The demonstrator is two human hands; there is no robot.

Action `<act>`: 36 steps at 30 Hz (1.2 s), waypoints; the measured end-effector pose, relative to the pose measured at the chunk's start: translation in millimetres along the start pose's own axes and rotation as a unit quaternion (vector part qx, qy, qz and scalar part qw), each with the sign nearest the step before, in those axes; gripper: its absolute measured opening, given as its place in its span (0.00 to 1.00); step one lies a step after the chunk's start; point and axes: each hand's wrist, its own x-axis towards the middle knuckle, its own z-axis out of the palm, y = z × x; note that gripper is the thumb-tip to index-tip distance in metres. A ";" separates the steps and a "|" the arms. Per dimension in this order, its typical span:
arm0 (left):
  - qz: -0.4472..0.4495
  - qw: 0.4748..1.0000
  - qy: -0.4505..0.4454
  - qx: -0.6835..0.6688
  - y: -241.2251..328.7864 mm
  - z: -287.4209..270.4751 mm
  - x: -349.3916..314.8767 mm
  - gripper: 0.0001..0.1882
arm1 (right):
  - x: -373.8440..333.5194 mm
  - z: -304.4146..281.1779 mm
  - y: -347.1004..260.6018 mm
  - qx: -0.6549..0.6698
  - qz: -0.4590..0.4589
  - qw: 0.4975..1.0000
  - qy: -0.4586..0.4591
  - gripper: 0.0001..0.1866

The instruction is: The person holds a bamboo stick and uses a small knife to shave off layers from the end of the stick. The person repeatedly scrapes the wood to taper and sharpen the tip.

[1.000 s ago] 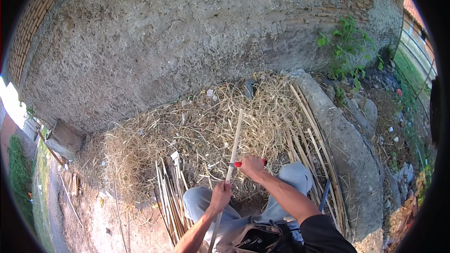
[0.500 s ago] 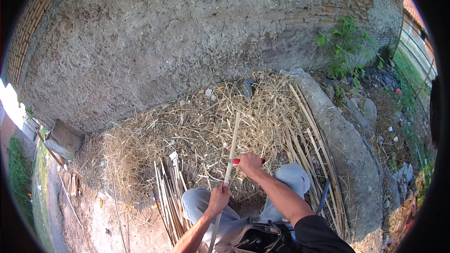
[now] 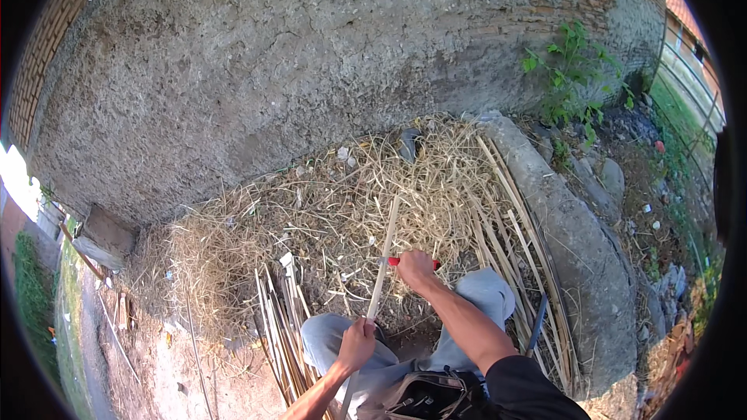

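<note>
My left hand (image 3: 357,342) is closed round a long pale strip (image 3: 383,266), which looks like split bamboo. The strip slants up and away between my knees, and its lower end runs back beneath my left forearm. Farther along it, my right hand (image 3: 415,271) grips a red-handled knife (image 3: 394,261). The knife lies across the strip and meets it; its blade is too small to make out. Both hands are above ground strewn with curly straw-coloured shavings (image 3: 436,210).
A bundle of strips (image 3: 280,327) lies by my left knee. More long strips (image 3: 517,245) lie on my right, beside a low concrete edge (image 3: 564,249) and a dark flat bar (image 3: 538,323). A rough wall (image 3: 311,70) stands ahead, with a green plant (image 3: 572,70) at its foot.
My left hand has drawn back toward me, and the strip has slid with it. My right hand with the knife has stayed almost in place.
</note>
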 end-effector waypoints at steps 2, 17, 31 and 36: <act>-0.015 1.000 -0.009 -0.006 -2.2 0.2 -14.0 0.16 | 6.8 -4.1 5.3 -0.005 0.001 1.000 -0.010 0.10; -0.038 0.998 -0.051 0.009 -10.1 -25.2 -88.9 0.15 | 14.7 -10.5 25.6 -0.026 0.030 0.999 -0.014 0.11; -0.007 0.997 -0.013 -0.070 -33.1 -34.8 -135.3 0.12 | 8.6 -14.2 25.0 -0.067 0.022 0.997 -0.028 0.12; -0.049 0.998 -0.038 -0.028 -49.1 -35.4 -141.5 0.14 | 10.0 -3.1 30.0 -0.087 0.021 0.996 -0.030 0.12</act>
